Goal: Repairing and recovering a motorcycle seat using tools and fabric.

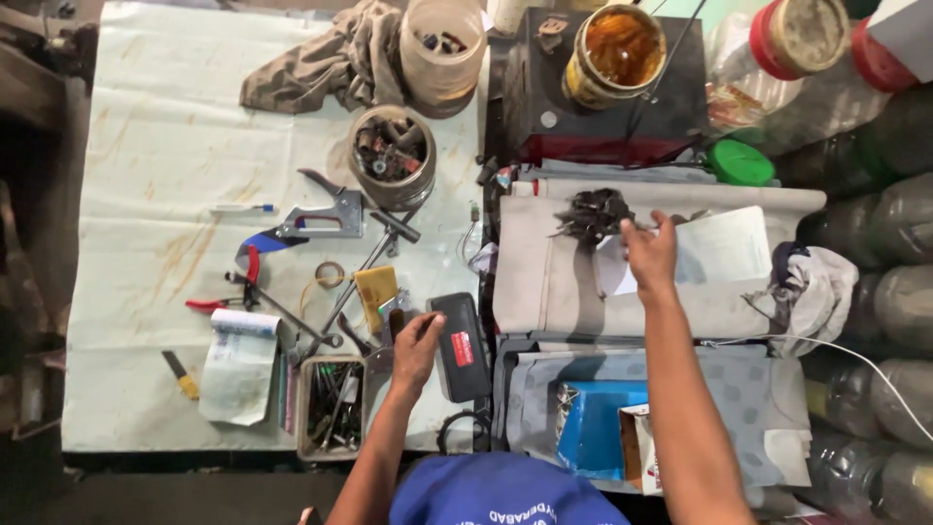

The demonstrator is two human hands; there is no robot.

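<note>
My left hand [416, 350] rests on the workbench with its fingers curled, touching the left edge of a black rectangular box with a red label [460, 345]. My right hand [649, 255] reaches forward over a folded grey fabric sheet [544, 272], its fingers spread next to a pile of small dark metal pieces [593, 214] and over a white paper sheet [719, 248]. Whether the fingertips pinch one of the pieces I cannot tell.
A staple gun [321, 222], red-handled pliers [243, 282], screwdrivers, a yellow block [376, 289] and a tray of small tools [330, 403] lie on the pale sheet. Tins of bolts [392, 156], a rag [330, 58], an amber-filled can [616, 51] and plastic bottles [875, 194] surround them.
</note>
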